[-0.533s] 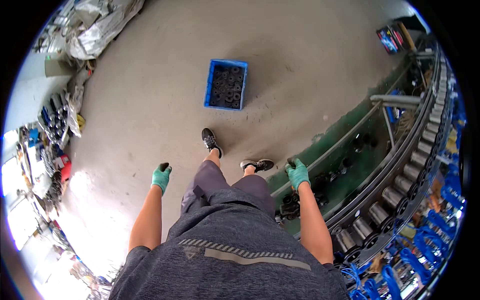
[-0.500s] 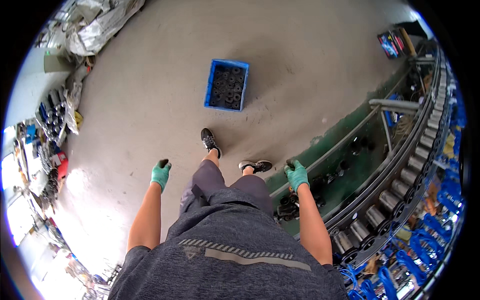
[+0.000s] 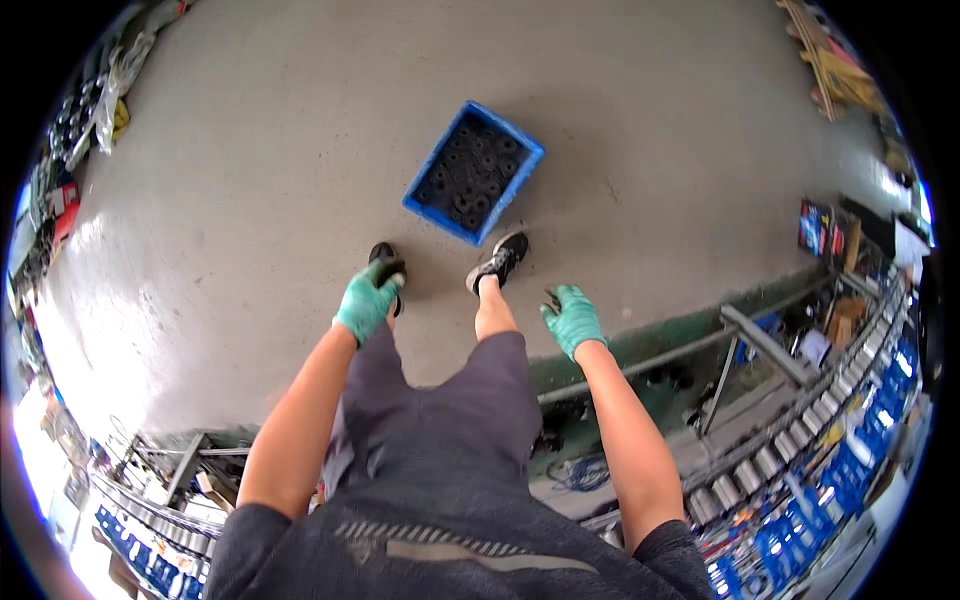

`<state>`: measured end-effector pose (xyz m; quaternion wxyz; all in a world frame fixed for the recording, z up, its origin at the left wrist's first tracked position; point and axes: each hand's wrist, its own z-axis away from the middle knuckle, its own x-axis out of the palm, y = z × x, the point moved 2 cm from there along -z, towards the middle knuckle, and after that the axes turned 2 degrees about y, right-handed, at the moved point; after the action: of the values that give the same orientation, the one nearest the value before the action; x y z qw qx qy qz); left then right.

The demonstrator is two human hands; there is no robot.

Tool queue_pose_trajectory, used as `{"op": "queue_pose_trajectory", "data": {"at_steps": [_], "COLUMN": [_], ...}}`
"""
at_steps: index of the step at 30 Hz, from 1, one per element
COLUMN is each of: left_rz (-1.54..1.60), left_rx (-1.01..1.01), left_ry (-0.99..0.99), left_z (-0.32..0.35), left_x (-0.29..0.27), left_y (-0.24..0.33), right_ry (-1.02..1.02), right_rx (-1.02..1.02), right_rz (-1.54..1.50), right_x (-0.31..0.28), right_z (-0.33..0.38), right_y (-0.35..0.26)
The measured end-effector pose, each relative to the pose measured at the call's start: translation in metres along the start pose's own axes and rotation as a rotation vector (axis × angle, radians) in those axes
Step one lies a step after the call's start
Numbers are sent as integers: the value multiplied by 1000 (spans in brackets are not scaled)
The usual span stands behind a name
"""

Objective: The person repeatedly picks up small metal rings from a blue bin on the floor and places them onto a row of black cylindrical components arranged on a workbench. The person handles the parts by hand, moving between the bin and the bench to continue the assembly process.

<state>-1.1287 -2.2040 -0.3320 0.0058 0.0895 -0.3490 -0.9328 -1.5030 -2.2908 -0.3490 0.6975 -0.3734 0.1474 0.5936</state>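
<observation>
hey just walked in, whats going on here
A person in a dark shirt is standing over a blue crate on the floor, with dark ring-shaped parts inside it. The left hand and right hand, both in green gloves, are held out in front, apart from the crate; I can see nothing in either grip. A roller conveyor runs along the right side.
</observation>
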Motion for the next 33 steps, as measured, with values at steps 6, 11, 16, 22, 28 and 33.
{"op": "queue_pose_trajectory", "data": {"at_steps": [6,11,16,22,28,33], "left_rz": [103,230,104,61,83,100], "left_rx": [-28,-170,15,-8,109,145], "left_ry": [1,-54,-62,-115,-147,-126], "left_z": [-80,-162,-218,-234,-246,-251], "left_x": [75,137,156,160,163,165], "left_y": [-58,-124,-140,-152,-135,-131], "right_ry": [-149,-158,-150,-145,-169,-237], "right_rx": [-173,-203,-136,-161,-143,-245], "right_rz": [283,638,888,1000,999,916], "right_x": [68,160,217,249,255,272], "right_z": [-237,-388,-477,-506,-506,-501], "right_y": [-17,3,20,29,23,32]}}
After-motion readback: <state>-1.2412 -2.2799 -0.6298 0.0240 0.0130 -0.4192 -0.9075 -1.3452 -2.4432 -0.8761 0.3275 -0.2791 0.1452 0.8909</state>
